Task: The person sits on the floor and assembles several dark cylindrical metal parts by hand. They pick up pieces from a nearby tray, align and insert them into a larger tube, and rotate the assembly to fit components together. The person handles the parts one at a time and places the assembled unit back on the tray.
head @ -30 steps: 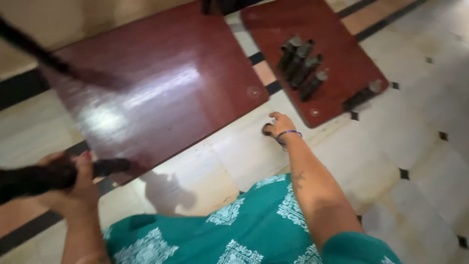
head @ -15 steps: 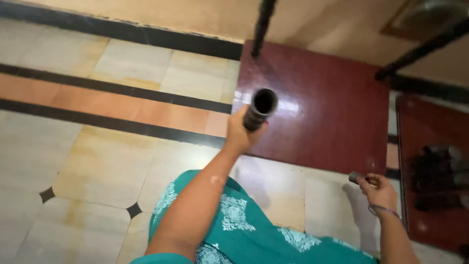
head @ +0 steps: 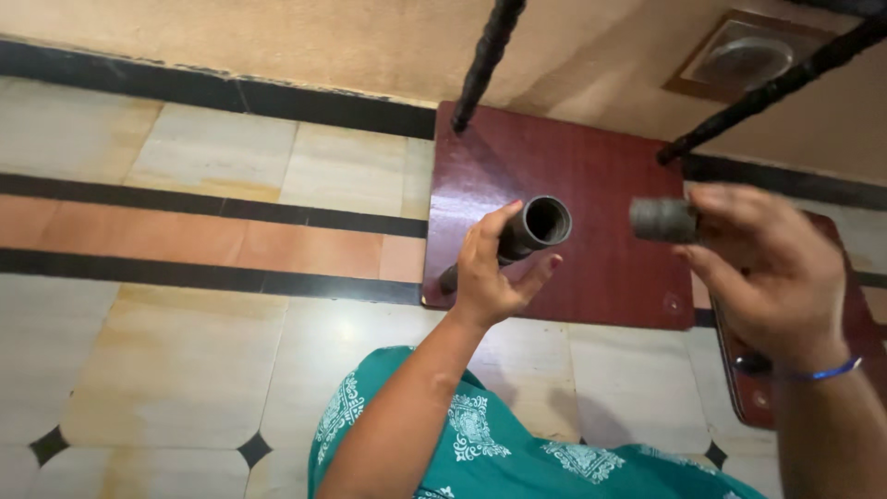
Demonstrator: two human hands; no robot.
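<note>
Left hand (head: 490,277) was wrapped around a dark tube (head: 525,233), fingers and thumb curled on its shaft, open round end tilted up toward the camera; the tube's lower end pointed down over the near-left edge of the red board (head: 591,176). Right hand (head: 771,268) was to the right of the tube, at about the same height, pinching a short dark cylinder (head: 663,220) between thumb and fingertips, with the cylinder's free end pointing left at the tube mouth. The two parts were near but apart, with a clear gap between them and the board showing through it. Blue bangle (head: 827,371) sat on the right wrist. The red board lay flat on the tiled floor (head: 176,342), its far edge against the beige wall base; two dark rods (head: 490,55) rose from its far side, one at the far-left corner and one angling off to the upper right. A second red board (head: 748,388) lay just right of the first, mostly hidden behind the right hand (could not tell what was on it). A round metal drain cover (head: 744,60) sat beyond the board's far-right corner. Teal patterned garment (head: 480,444) filled the area nearest the camera, below the board.
</note>
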